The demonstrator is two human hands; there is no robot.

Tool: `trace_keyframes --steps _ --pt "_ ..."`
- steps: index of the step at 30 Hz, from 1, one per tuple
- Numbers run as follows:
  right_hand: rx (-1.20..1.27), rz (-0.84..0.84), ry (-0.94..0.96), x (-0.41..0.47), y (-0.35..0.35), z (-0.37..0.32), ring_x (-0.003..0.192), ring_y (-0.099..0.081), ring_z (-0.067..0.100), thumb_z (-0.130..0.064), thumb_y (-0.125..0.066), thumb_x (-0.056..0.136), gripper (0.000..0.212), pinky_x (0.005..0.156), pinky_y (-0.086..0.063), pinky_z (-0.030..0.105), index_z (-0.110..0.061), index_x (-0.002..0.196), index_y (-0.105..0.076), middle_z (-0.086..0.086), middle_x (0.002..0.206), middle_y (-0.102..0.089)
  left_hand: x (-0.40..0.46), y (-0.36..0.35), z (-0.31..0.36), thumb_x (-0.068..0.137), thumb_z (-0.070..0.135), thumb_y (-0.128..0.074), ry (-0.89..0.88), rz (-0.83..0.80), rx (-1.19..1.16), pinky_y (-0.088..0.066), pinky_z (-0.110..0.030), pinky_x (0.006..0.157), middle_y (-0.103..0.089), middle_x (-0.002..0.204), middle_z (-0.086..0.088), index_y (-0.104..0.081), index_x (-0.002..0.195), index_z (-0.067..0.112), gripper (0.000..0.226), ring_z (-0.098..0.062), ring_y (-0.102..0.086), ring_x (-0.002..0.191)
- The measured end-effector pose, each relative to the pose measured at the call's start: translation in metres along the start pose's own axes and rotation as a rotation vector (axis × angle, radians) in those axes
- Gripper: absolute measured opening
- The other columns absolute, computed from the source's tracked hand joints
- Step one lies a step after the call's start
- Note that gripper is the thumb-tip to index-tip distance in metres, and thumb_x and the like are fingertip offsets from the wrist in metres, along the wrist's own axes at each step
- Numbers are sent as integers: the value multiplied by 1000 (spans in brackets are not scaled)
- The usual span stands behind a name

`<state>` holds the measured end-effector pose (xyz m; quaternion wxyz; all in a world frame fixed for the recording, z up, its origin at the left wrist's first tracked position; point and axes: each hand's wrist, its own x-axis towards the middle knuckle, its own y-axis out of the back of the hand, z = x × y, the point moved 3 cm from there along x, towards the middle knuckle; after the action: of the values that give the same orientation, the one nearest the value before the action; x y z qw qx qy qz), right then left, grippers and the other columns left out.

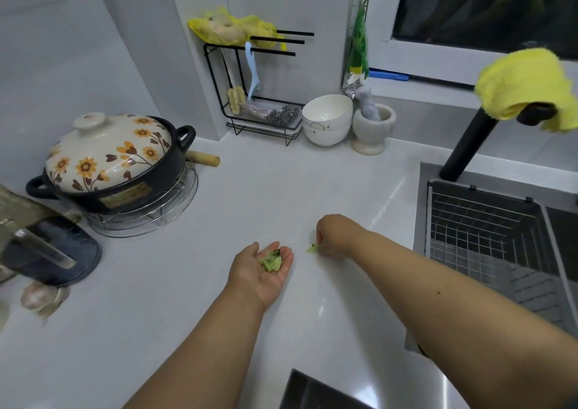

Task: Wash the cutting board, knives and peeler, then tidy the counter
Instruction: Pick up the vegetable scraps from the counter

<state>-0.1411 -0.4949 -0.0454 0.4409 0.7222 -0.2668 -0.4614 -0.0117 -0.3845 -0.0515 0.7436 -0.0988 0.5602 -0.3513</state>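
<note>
On the broad pale grey stone counter (194, 283) her cupped left hand (261, 266) lies palm-up cradling limp green vegetable peelings (271, 261), while her right hand (333, 235) pinches a last small green scrap (311, 248) in its fingers, light, wet, flimsy stuff best pinched at an edge; no writing readable.

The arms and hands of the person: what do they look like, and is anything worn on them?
Both forearms are bare as far as the picture shows; no sleeve or glove is visible. The left hand and the right hand show no ring that I can see, and neither wrist has a watch or bracelet. The right forearm has one small dark spot. The fingers are bare too.
</note>
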Motion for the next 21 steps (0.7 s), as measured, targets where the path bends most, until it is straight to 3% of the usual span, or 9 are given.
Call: trace_keyframes --steps 2,4,7,9,14,19,21 --pt "-30 5 14 -3 -2 0 61 -41 21 -29 -64 84 38 47 -28 24 -13 59 -40 2 62 -40 1 0 2 102 29 -39 -6 1 2 -50 -38 85 -57 106 -23 -56 116 -9 44 -29 -59 88" --pt "29 53 21 -7 4 3 69 -49 21 -31 -68 80 26 56 -36 23 -11 69 -56 3 71 -53 0 -1 5 102 29 -39 -6 -5 4 -50 -38 84 -56 108 -23 -55 117 -9 44 -29 -59 88" --pt "471 128 52 -16 37 9 59 -58 11 -16 -71 75 6 58 -43 18 -12 74 -67 -1 65 -62 0 -6 5 103 28 -38 2 -24 26 -51 -39 83 -55 108 -23 -55 119 -10 44 -29 -59 88" --pt "625 110 144 -29 58 1 48 -56 2 -9 -72 76 9 51 -43 17 -13 72 -65 -4 58 -63 -1 -13 -1 103 29 -38 39 -47 56 -52 -40 81 -55 109 -24 -54 120 -10 46 -29 -58 91" --pt "484 -7 275 -58 67 -11 55 -57 3 -7 -75 75 14 54 -46 15 -14 87 -72 -3 73 -69 -10 -45 -29 104 29 -31 168 -228 76 -52 -45 81 -63 117 -26 -53 122 -10 48 -35 -62 107" --pt "545 147 152 -93 72 36 61 -60 5 -11 -76 78 7 55 -50 18 -13 85 -74 -2 72 -69 -14 -69 -56 104 30 -29 252 -307 122 -52 -43 80 -69 92 -27 -55 115 -13 51 -34 -63 95" --pt "537 200 88 -111 74 58 61 -60 4 -16 -76 79 6 57 -50 19 -14 85 -74 -2 72 -69 -15 -79 -70 104 30 -31 278 -319 168 -52 -43 79 -67 98 -27 -54 117 -12 49 -33 -62 91"
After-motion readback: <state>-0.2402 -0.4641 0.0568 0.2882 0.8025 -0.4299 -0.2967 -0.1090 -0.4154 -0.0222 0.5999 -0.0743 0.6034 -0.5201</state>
